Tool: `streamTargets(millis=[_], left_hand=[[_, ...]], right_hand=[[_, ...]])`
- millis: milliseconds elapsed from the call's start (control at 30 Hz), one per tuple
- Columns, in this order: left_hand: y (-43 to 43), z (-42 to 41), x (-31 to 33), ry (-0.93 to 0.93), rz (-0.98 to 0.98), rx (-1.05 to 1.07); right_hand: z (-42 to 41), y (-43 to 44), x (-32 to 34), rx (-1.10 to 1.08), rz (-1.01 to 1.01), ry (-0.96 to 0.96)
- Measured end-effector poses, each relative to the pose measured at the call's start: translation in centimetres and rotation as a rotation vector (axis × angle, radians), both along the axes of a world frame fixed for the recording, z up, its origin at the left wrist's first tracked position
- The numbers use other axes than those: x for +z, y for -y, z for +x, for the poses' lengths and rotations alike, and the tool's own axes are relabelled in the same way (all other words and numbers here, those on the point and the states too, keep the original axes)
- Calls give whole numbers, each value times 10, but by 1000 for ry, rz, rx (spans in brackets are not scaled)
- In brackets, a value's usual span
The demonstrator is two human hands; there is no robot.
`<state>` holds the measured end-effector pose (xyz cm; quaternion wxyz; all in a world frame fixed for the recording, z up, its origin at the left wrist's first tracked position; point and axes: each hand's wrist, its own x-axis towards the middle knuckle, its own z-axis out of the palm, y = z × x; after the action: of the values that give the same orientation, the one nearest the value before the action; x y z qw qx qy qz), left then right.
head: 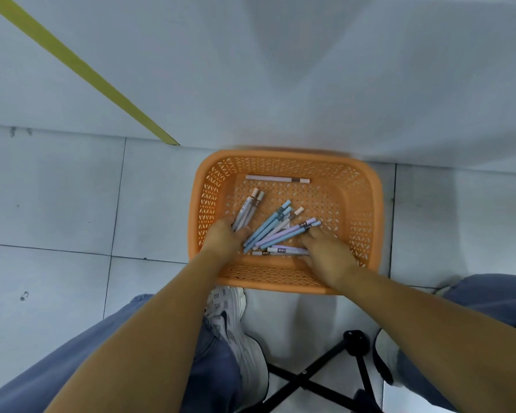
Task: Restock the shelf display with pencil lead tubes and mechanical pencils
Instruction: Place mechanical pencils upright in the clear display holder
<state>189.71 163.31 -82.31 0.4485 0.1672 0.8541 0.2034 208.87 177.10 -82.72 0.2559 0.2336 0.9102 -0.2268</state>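
An orange plastic basket (361,204) stands on the floor and holds several mechanical pencils. Both my hands reach down into it. My left hand (225,238) grips two white pencils with tan caps (249,208), which fan up and to the right from my fingers. My right hand (325,251) lies over the ends of a blue and lilac bunch of pencils (276,231), its fingers curled on them. One white pencil (276,178) lies alone along the basket's far side. No lead tubes show.
The basket sits against the base of a white panel (310,70) with a yellow diagonal stripe (81,70). My jeans and white shoe (236,332) are just behind the basket. Black stool or tripod legs (334,368) cross below the right forearm. Grey floor tiles (57,204) spread to the left.
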Motion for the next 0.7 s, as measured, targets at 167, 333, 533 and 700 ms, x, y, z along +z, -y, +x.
streamTargets(millis=[167,333,533,700], left_hand=[[-4,-1,10,50,-8,110],[-9,6,44,13,111,230],[-35,24,122,275,474,499],[-63,39,205,479,741,460]], right_hand=[[-6,-12,13,-38,-208,73],[-10,-27,54,-189,-331,30],[-28,-35,137,-534,-482,-394],[-33,-30,212,-522,-548,-598]])
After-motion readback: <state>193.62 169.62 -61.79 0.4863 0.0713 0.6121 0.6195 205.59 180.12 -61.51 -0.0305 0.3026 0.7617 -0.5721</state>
